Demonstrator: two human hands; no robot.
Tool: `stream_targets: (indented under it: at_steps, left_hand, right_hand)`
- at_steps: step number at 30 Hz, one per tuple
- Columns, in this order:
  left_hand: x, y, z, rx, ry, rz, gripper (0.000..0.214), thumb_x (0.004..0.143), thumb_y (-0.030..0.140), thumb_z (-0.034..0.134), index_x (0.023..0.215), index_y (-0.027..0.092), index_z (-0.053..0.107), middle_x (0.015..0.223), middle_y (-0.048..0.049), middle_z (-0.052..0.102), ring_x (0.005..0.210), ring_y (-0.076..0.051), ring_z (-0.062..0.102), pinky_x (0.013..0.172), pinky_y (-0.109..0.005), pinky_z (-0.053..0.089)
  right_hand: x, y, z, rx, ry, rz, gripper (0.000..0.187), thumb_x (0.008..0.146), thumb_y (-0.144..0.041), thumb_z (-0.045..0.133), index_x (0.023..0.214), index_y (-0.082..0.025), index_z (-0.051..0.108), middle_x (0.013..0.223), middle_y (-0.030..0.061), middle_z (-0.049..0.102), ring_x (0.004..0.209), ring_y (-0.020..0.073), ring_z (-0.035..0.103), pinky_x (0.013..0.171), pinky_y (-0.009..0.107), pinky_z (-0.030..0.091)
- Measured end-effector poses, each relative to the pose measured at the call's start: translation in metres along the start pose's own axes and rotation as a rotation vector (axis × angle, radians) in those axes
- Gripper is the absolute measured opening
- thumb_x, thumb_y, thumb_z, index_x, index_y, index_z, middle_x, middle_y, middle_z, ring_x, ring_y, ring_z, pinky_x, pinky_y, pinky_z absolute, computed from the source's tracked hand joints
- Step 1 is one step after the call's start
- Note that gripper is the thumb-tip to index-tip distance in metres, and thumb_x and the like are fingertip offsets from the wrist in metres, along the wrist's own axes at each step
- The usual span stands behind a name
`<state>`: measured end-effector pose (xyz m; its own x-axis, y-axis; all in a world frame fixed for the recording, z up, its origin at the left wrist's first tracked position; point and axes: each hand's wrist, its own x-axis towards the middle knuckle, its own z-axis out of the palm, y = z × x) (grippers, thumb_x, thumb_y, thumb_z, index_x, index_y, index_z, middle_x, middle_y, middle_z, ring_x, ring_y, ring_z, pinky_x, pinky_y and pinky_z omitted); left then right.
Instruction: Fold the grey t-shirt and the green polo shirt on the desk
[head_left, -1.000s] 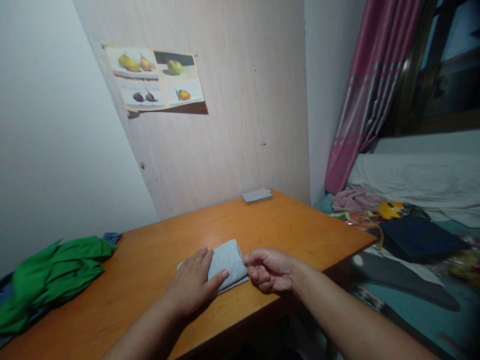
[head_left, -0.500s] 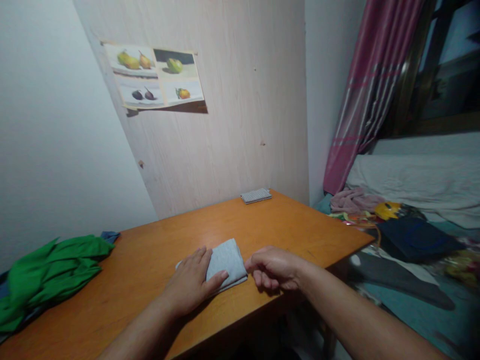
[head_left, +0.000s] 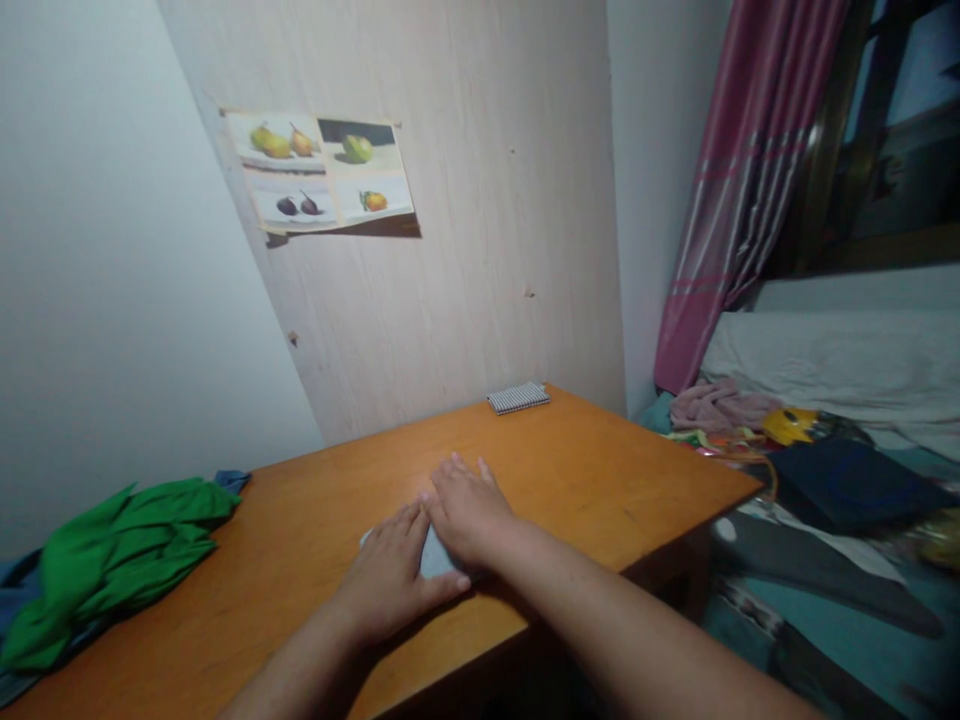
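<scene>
A folded light grey cloth [head_left: 436,556] lies near the front edge of the wooden table [head_left: 315,520], mostly covered by my hands. My left hand [head_left: 390,575] rests flat on its left part, thumb stretched to the right along the near side. Over the right part lies my right hand [head_left: 471,508], palm down with its fingers extended forward. The fingertips of both hands almost meet at the cloth's far side. Only a small patch of grey fabric shows between them.
Crumpled green cloth [head_left: 127,560] lies with blue fabric at the table's left. A folded checked cloth [head_left: 519,398] sits by the back wall. Right of the table are a dark blue item [head_left: 855,482], a pink cloth [head_left: 724,404] and a magenta curtain [head_left: 712,220].
My right hand has moved from the cloth's right edge, where its fingers were curled, to lie flat on top. My left hand stays on the cloth. The view has shifted slightly.
</scene>
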<state>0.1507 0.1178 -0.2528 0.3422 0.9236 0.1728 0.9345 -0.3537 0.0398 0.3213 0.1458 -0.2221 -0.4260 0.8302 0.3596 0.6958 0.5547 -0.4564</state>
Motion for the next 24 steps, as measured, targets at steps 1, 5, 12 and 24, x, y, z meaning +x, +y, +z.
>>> stream_targets:
  at_steps: [1, 5, 12, 24]
  left_hand:
    - [0.000, 0.000, 0.000, 0.001, -0.007, 0.005, 0.105, 0.072, 0.087, 0.049, 0.150, 0.017, 0.041, 0.156, -0.0161, 0.039, 0.144, -0.036, 0.035, 0.117, -0.051, 0.029]
    - [-0.001, 0.004, -0.002, 0.010, -0.069, -0.045, 0.107, 0.070, 0.089, 0.047, 0.148, 0.016, 0.045, 0.156, -0.0196, 0.037, 0.146, -0.038, 0.032, 0.117, -0.053, 0.028]
    - [-0.003, 0.005, -0.002, -0.025, -0.078, -0.070, 0.115, 0.064, 0.091, 0.051, 0.151, 0.016, 0.041, 0.158, -0.0200, 0.032, 0.148, -0.038, 0.025, 0.119, -0.054, 0.024]
    - [-0.009, 0.000, 0.002, -0.042, -0.043, -0.112, 0.089, 0.093, 0.073, 0.019, 0.152, 0.010, 0.037, 0.160, -0.0180, 0.029, 0.149, -0.031, 0.025, 0.121, -0.047, 0.020]
  right_hand:
    - [0.001, 0.000, 0.006, -0.013, -0.054, 0.019, 0.063, 0.102, -0.047, 0.024, 0.147, -0.008, 0.044, 0.158, 0.0188, 0.034, 0.150, 0.0300, 0.018, 0.119, 0.057, 0.004]
    - [-0.004, 0.011, 0.025, -0.018, -0.226, 0.130, 0.076, 0.099, -0.061, 0.022, 0.152, -0.010, 0.037, 0.162, 0.0166, 0.025, 0.152, 0.0306, 0.010, 0.118, 0.060, 0.002]
    - [-0.016, 0.021, 0.029, -0.012, -0.202, 0.160, 0.080, 0.097, -0.067, 0.022, 0.155, -0.014, 0.032, 0.163, 0.0129, 0.021, 0.152, 0.0291, 0.009, 0.120, 0.056, -0.001]
    - [-0.026, 0.026, 0.026, -0.046, -0.202, 0.182, 0.078, 0.099, -0.063, 0.019, 0.156, -0.011, 0.028, 0.164, 0.0154, 0.018, 0.152, 0.0276, 0.009, 0.120, 0.055, -0.003]
